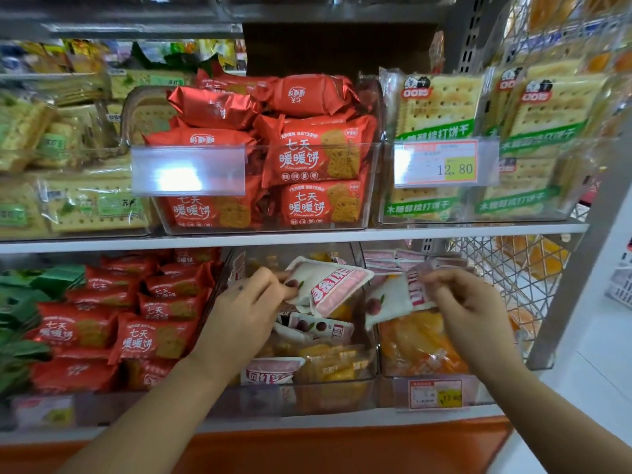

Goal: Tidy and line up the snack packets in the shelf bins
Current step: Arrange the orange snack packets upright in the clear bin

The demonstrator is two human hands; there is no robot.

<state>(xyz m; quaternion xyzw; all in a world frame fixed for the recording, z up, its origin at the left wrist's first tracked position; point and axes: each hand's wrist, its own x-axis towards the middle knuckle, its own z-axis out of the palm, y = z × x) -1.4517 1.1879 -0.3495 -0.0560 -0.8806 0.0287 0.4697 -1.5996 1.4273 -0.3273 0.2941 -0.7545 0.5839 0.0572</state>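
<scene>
On the lower shelf, my left hand [246, 302] pinches a white and pink snack packet [328, 285] above the middle clear bin [307, 395]. Below it in that bin lie more white and pink packets [321, 328] mixed with orange ones [337, 364]. My right hand [465, 299] pinches a second white and pink packet [390, 299] by its top edge, over the divide between the middle bin and the right bin [424, 357]. The right bin holds orange packets, with pink packets [393, 258] stacked at its back.
Red packets [136, 319] and green packets [30, 302] fill the lower left bins. The upper shelf carries a bin of red biscuit packets [307, 155], cracker packs [461, 131] on the right behind a 12.80 price tag [441, 162], and a wire basket [513, 268] at far right.
</scene>
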